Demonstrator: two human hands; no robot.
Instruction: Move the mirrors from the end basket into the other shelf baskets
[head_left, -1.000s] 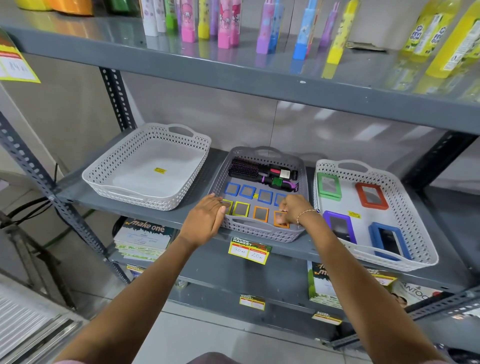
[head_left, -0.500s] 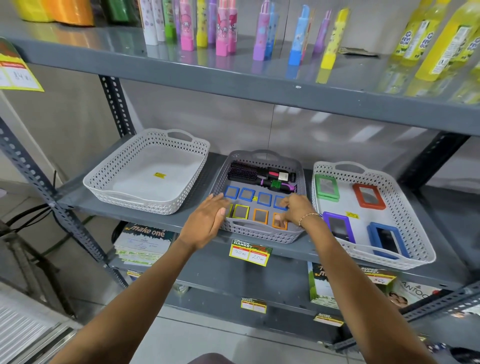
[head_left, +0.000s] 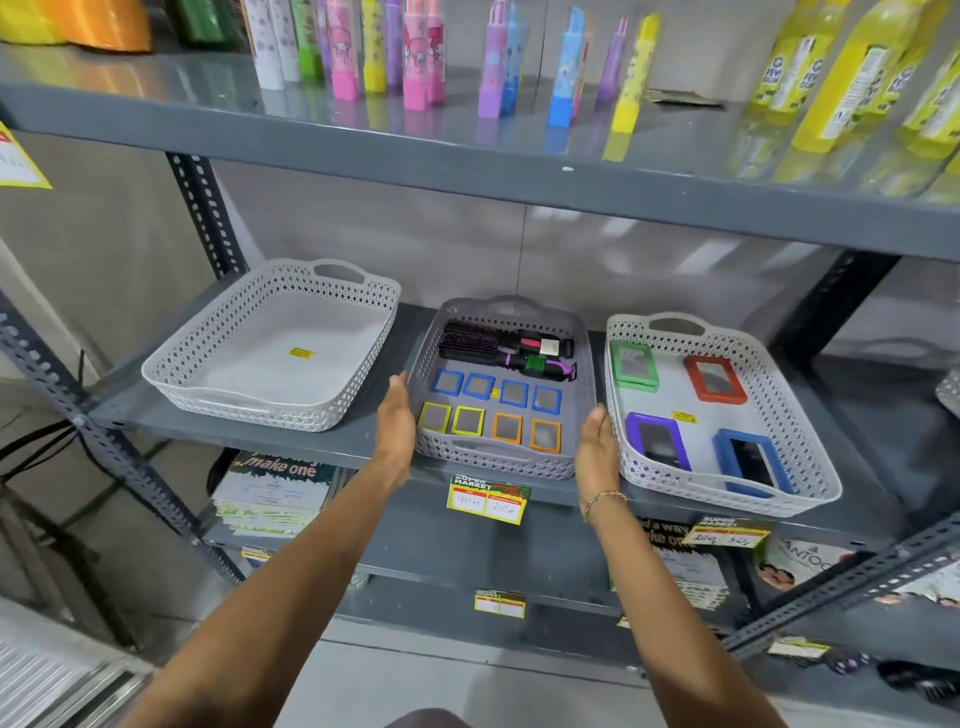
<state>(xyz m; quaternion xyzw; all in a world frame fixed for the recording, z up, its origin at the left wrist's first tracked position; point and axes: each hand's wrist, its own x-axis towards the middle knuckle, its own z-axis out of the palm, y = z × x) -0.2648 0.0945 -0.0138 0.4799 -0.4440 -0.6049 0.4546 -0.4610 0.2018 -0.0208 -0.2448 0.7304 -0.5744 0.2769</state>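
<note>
Landmark: grey basket (head_left: 584, 364), middle of the shelf (head_left: 363, 447).

Nearest: two bare forearms reaching up from below. Left hand (head_left: 397, 415) flat and open-palmed against the grey basket's left wall, gripping nothing. Right hand (head_left: 597, 441) likewise open and empty, fingers straight, at the basket's right front corner, in the gap before the right basket (head_left: 810, 467); bracelet (head_left: 602, 500) on that wrist.

Below the grey basket's front rim: yellow price tag (head_left: 485, 499) on the shelf edge.

Inside the grey basket, front row: two yellow-framed mirrors (head_left: 452, 418) and two orange-framed (head_left: 524, 431). Next row back: four blue-framed (head_left: 501, 389). Rear: hairbrushes (head_left: 498, 348), lying crosswise.

Right of it: white basket holding four larger mirrors, purple (head_left: 657, 441) and blue (head_left: 750, 465) in front, green (head_left: 634, 364) and red (head_left: 714, 379) behind.

Left of it: white basket (head_left: 171, 374), only a yellow sticker (head_left: 301, 353) on its floor.

Above and beyond: upper shelf (head_left: 467, 171) with coloured tubes (head_left: 415, 52) and yellow bottles (head_left: 852, 78).
</note>
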